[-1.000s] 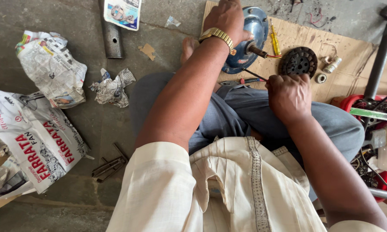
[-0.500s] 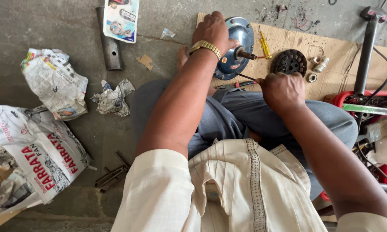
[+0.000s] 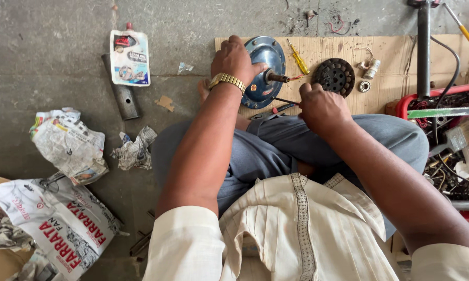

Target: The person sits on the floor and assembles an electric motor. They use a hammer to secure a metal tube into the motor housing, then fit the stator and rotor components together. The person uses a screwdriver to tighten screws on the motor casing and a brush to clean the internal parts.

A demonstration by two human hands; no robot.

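Note:
I sit on the floor with my knees up. My left hand, with a gold watch on its wrist, grips the rim of a round blue metal motor cover that stands on edge on a cardboard sheet. A dark shaft sticks out of the cover toward my right hand. My right hand is closed around a thin tool whose tip points at the cover's lower part. A yellow-handled screwdriver lies just behind the shaft.
A black round toothed part and small bearings lie on the cardboard. A red tray of parts and a brush sit at right. A metal bar, a glue packet and crumpled newspaper lie at left.
The view has shifted so the work sits lower in frame. My right hand has moved up closer to the blue cover; my left hand keeps its hold on the rim.

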